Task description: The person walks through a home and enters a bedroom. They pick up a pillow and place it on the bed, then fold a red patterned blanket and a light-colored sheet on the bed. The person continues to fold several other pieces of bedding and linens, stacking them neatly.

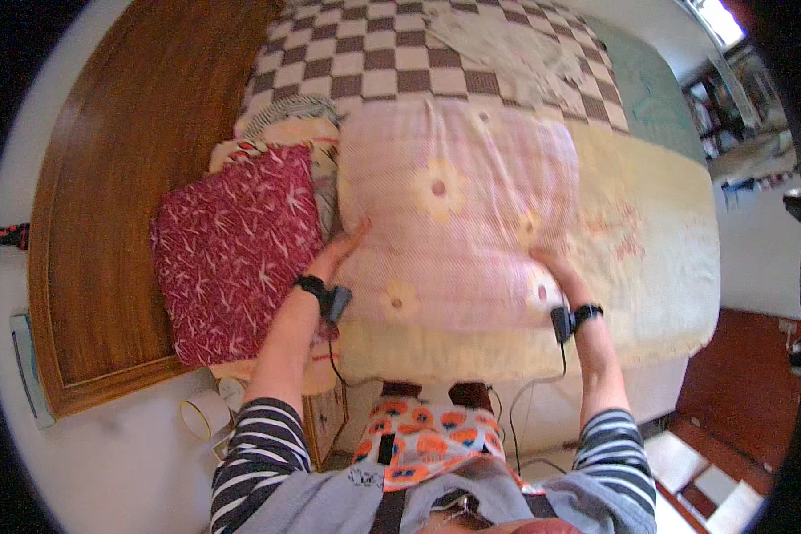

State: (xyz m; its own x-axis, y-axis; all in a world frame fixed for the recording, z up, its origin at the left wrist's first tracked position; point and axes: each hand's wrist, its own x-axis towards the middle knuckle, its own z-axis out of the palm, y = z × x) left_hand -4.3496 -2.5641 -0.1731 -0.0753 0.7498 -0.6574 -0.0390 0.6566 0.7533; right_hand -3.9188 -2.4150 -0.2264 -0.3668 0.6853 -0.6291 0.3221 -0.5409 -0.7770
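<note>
A folded pink blanket [400, 227] with pale yellow and white flowers lies before me on the bed. It is a soft, roughly square bundle with creases running down its right half. My left hand [352, 245] holds its left side, the fingers pointing up along the cloth. At the lower right side, my right hand [555, 267] has hold of the edge, with some fingers hidden by the fabric. Dark straps with small boxes and cables sit on both wrists.
A dark red patterned pillow [240, 260] lies left of the blanket, against the wooden headboard [127, 167]. A striped cloth [294, 117] is above it. Beyond spreads a checkered cover [380, 53] with a crumpled pale cloth [514, 50]. A yellow sheet [641, 227] covers the bed's right.
</note>
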